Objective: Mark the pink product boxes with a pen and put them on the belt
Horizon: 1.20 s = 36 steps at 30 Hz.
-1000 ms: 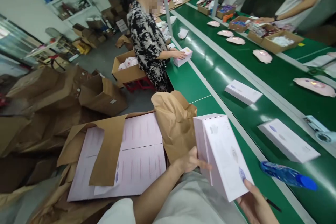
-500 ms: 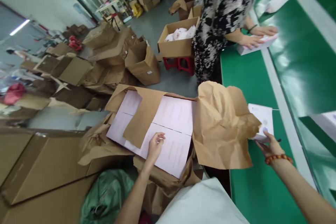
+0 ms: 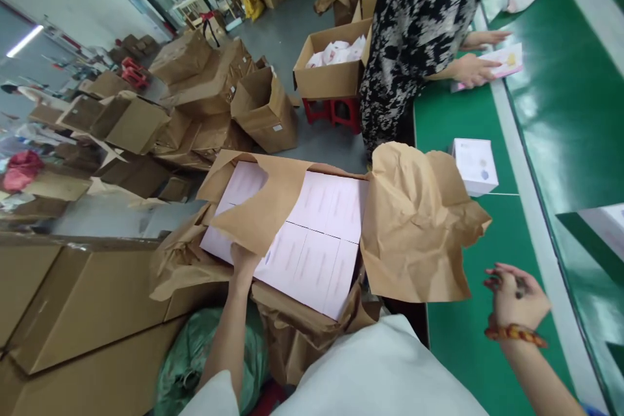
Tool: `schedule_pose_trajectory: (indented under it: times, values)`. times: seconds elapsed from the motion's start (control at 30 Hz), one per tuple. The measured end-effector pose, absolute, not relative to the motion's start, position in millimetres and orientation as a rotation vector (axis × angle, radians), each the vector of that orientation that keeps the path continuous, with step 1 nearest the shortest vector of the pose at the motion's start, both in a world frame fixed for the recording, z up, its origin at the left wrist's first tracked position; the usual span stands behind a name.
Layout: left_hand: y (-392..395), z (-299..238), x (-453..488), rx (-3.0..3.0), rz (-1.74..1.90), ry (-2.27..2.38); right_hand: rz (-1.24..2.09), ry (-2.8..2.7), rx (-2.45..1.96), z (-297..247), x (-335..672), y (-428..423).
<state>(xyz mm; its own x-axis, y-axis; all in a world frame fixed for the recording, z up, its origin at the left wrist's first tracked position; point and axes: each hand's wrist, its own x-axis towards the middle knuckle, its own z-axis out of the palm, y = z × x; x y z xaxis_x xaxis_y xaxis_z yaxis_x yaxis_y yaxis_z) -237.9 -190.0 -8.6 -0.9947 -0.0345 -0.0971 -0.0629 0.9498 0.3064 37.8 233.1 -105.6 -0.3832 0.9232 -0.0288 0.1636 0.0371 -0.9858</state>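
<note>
My left hand reaches under a torn brown paper flap that lies across the open carton. Its fingers are hidden beneath the paper. Inside the carton sit several pale pink-white boxes packed in tight rows. Over the green work surface, my right hand is raised with its fingers curled. A small dark object shows in it, too blurred to name. Beyond this hand a small white box stands on the green surface, apart from it. Crumpled brown paper spreads from the carton's right side over the surface's edge.
A co-worker's hands rest on a pink-and-white box farther up. A carton of white packets stands on red stools. Large cartons and a green sack lie to the left. Another box is at the right edge.
My left hand has moved left from above the boxes to under the paper flap. My right hand has let go of the white box, which now stands farther away, and has drawn back.
</note>
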Motion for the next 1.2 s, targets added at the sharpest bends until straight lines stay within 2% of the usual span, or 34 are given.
schedule_pose_trajectory:
  times: [0.1, 0.17, 0.2, 0.27, 0.4, 0.53, 0.63, 0.9, 1.03, 1.2]
  values:
    - [-164.6, 5.1, -212.8, -0.049, 0.870, 2.761, 1.388, -1.667, -1.212, -80.7, 64.4, 176.5]
    - [-130.3, 7.4, -180.9, -0.199, 1.429, 2.241, 1.452, -1.719, -1.199, -57.8, 72.9, 141.5]
    - [-110.1, 6.2, -161.8, -0.274, 1.585, 1.994, 1.486, -1.741, -1.180, -45.3, 74.3, 127.6]
    - [-70.8, 1.3, -122.0, -0.294, 1.690, 1.715, 1.559, -1.793, -1.114, -21.3, 73.9, 109.7]
    - [-25.7, -4.0, -65.6, -0.130, 1.623, 1.405, 1.557, -1.931, -1.040, 5.4, 82.2, 104.6]
    - [-19.7, 1.2, -59.9, 0.155, 1.329, 1.217, 1.217, -1.919, -1.216, 1.3, 110.7, 100.2]
    - [-17.0, 3.2, -66.3, 0.317, 1.201, 1.152, 1.015, -1.812, -1.347, -2.6, 123.2, 88.5]
    - [0.5, -5.8, -46.9, 0.572, 1.212, 1.184, 0.734, -1.696, -1.516, 9.0, 122.4, 85.3]
    - [3.1, -4.2, -35.2, 0.613, 1.152, 1.160, 0.695, -1.686, -1.614, 13.2, 125.1, 86.9]
    - [4.1, -0.9, -38.5, 0.643, 1.118, 1.116, 0.876, -1.705, -1.720, 22.8, 124.3, 81.5]
